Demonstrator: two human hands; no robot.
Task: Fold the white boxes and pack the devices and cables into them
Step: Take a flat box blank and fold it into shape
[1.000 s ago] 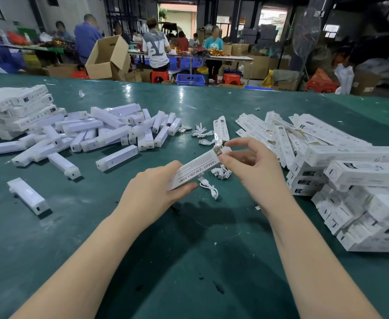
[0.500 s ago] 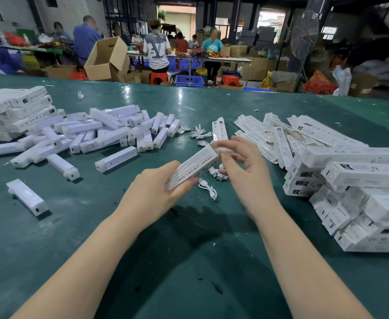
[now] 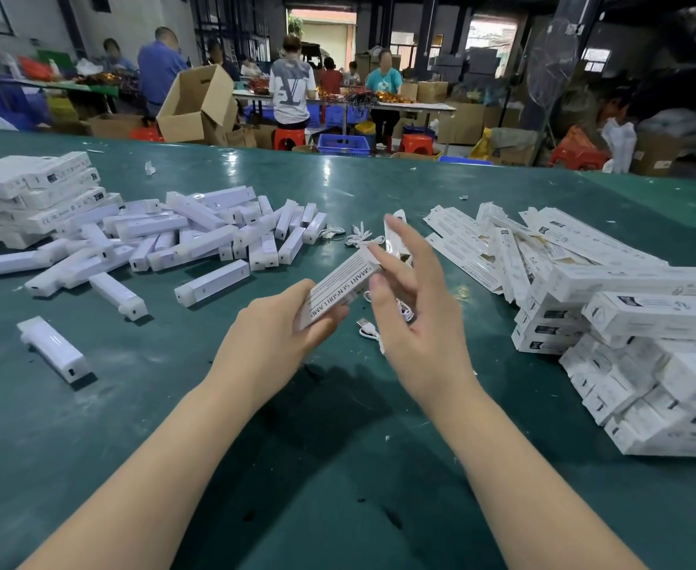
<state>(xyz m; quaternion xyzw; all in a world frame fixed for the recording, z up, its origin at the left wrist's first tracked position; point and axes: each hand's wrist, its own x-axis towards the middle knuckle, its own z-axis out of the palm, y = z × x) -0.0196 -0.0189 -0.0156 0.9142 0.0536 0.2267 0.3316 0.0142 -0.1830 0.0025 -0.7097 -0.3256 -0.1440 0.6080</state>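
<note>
My left hand (image 3: 270,337) grips the near end of a long white printed box (image 3: 338,288), held slanting up to the right above the green table (image 3: 91,425). My right hand (image 3: 414,306) is at the box's far end, fingers spread and mostly straight, fingertips touching that end. A pile of white bar-shaped devices (image 3: 198,240) lies to the left. Coiled white cables (image 3: 358,236) lie beyond the hands, and one cable (image 3: 369,329) lies under my right hand. Flat unfolded boxes (image 3: 502,244) are spread at the right.
Closed white boxes are stacked at the right (image 3: 646,343) and at the far left (image 3: 29,195). A single device (image 3: 52,349) lies apart at the near left. Beyond the table's far edge, people work among cardboard cartons (image 3: 196,104) and red stools.
My right hand has gone from pinching the box's far end to spread fingers against it. The box has tilted a little more upright in my left hand.
</note>
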